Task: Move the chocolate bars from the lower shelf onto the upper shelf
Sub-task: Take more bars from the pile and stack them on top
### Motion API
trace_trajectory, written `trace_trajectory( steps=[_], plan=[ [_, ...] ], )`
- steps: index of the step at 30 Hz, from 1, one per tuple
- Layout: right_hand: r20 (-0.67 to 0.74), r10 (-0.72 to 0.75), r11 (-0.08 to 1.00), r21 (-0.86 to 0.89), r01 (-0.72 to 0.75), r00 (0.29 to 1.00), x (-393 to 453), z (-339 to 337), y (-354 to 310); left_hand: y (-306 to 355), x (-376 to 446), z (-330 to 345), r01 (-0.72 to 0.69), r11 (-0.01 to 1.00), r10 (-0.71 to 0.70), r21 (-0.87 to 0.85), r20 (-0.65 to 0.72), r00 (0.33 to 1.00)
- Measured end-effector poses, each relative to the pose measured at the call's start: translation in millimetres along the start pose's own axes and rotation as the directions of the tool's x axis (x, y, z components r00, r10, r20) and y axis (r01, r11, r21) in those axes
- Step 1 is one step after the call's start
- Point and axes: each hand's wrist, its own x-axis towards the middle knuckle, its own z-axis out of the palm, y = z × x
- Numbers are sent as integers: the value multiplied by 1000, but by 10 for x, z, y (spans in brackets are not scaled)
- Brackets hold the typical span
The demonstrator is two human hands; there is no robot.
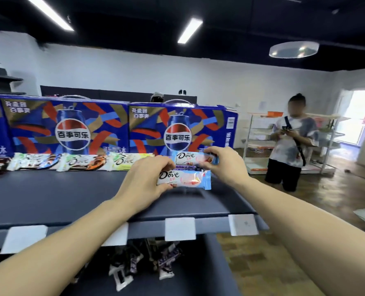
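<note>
The bar in my left hand (147, 182) reads "Dove" in dark script on its white and pale blue wrapper (184, 180), with small characters beneath too blurred to make out. The bar in my right hand (224, 165) carries the same "Dove" on its wrapper (195, 160). Behind them, the two blue cartons on the upper shelf (49, 195) each show the red, white and blue Pepsi globe with "百事可乐" across it: the left carton (70, 127) and the right carton (179, 129). Their smaller print is unreadable to me.
</note>
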Motion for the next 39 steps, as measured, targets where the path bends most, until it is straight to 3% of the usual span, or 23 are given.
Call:
trace_trajectory(
  steps=[12, 21, 24, 27, 39],
  plan=[
    [17, 38, 999, 5, -38, 999, -109, -373, 1118, 924, 515, 808, -24, 1000, 23, 19, 51, 998],
    [139, 66, 985, 151, -88, 988, 198, 30, 1341, 869, 812, 1018, -19, 998, 18, 52, 26, 1000],
    [167, 11, 984, 175, -41, 986, 324, 195, 1359, 780, 963, 1090, 13, 998, -14, 63, 11, 1000],
    [149, -57, 983, 183, 29, 987, 461, 338, 1430, 710, 1075, 1164, 47, 996, -48, 71, 22, 999],
    [70, -97, 892, 449, 55, 993, 428, 547, 1690, 545, 1320, 1479, 65, 968, -96, 243, 118, 988]
  ],
)
